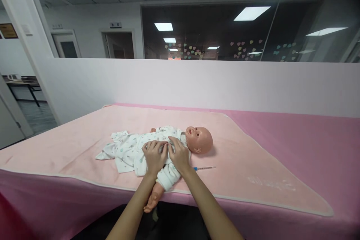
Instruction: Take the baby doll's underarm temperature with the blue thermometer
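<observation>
The pink-covered table (pixel 303 138) carries a peach blanket (pixel 239 183), and on that, toward the near edge, the doll (pixel 200 140) lies on its back, head toward the right edge. Its patterned gown (pixel 131 152) spreads toward the left edge; its near arm (pixel 154 197) reaches past the near edge between my forearms. My left hand (pixel 154 153) and right hand (pixel 180 153) come together on the gown's chest, fingers bent, tips close on the cloth; whether they pinch it or merely rest there, I cannot tell. To handle this cloth well, I'd use fingertips only, lift it slightly off the chest and put no weight on the arm. Just beside my right wrist lies a slim blue-ended stick (pixel 205 167), which my forearm had better not brush.
</observation>
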A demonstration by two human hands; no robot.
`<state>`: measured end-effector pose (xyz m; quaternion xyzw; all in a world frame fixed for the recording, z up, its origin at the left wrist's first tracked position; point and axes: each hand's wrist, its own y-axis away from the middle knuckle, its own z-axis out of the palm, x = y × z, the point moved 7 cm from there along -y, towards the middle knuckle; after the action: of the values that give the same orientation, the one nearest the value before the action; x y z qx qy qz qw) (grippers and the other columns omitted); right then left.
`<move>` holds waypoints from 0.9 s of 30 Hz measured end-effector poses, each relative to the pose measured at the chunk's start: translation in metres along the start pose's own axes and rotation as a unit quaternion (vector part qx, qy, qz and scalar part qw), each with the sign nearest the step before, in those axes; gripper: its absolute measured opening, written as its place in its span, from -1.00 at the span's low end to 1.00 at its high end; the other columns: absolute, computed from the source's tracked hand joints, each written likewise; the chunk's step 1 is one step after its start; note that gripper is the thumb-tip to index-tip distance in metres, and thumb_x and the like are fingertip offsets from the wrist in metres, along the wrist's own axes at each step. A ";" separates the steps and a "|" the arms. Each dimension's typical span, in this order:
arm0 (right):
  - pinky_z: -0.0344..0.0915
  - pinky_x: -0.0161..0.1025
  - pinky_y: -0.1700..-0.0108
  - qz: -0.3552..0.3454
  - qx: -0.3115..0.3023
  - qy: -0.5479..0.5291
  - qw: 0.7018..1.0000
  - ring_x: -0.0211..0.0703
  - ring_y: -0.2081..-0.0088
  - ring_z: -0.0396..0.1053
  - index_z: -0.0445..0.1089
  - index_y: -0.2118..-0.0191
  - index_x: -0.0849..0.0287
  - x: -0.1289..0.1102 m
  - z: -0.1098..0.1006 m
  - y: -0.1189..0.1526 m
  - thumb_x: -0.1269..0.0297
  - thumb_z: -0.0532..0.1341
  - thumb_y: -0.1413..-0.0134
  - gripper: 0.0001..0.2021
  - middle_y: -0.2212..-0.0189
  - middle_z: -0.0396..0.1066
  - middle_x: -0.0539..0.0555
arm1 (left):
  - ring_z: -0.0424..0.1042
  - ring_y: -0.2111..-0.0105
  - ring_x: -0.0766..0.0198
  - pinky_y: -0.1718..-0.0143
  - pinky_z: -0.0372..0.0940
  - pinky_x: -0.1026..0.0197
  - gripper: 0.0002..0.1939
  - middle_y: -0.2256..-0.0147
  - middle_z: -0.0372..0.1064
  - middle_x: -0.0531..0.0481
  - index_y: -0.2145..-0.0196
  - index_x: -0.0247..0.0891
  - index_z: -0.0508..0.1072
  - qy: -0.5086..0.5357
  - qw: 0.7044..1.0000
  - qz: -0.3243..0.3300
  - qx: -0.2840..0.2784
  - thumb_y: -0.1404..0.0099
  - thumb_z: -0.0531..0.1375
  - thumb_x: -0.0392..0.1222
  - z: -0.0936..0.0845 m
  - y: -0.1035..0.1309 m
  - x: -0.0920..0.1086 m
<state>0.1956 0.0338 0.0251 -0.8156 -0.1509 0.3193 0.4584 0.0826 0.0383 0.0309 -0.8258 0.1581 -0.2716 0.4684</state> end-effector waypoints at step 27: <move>0.25 -0.36 0.34 -0.001 0.030 0.015 0.999 -0.25 0.36 0.38 0.40 0.26 0.16 0.003 0.000 0.002 0.35 0.00 -0.16 -0.78 0.40 0.42 0.06 | 0.32 0.25 0.16 0.10 -0.02 0.02 -0.82 0.36 0.42 -0.02 0.25 -0.11 0.48 0.004 1.000 0.007 0.017 -0.24 0.10 -0.16 -0.001 0.002 -0.002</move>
<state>0.1977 0.0342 0.0226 -0.8059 -0.1351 0.3108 0.4854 0.0805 0.0375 0.0290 -0.8155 0.1607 -0.2742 0.4837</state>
